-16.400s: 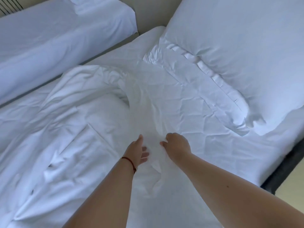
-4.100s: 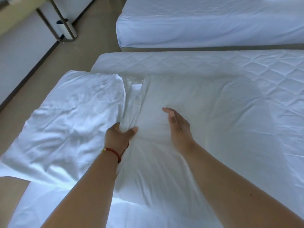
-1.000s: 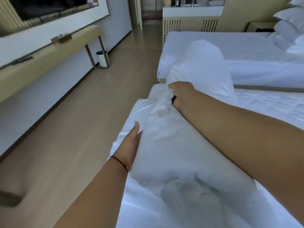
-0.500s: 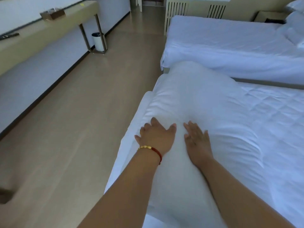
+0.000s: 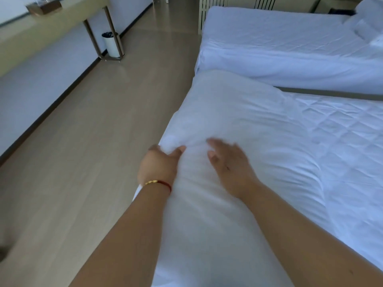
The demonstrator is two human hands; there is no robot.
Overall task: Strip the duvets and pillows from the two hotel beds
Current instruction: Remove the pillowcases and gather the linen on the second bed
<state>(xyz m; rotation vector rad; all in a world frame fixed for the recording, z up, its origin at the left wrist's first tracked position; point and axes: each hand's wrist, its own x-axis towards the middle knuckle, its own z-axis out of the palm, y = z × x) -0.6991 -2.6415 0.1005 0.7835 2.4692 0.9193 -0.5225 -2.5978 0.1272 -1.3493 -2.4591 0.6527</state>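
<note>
A folded white duvet (image 5: 234, 121) lies along the foot end of the near bed, on top of its quilted mattress cover (image 5: 342, 129). My left hand (image 5: 158, 165), with a red and gold bracelet on the wrist, pinches a fold of the duvet at its left edge. My right hand (image 5: 230, 164) rests flat on the duvet, fingers spread and blurred by motion. The far bed (image 5: 279, 48) is still covered in white bedding, with white pillows (image 5: 369, 27) at its head, top right.
Wooden floor (image 5: 93, 141) runs along the left of the beds. A long wall-mounted desk (image 5: 41, 36) carries a tissue box (image 5: 44, 7), and a white bin (image 5: 112, 44) stands beneath it. A narrow gap (image 5: 331, 93) separates the two beds.
Both hands lay flat on the duvet half a second ago. Now my left hand has slid to the left edge and closed on a fold; my right hand has shifted slightly.
</note>
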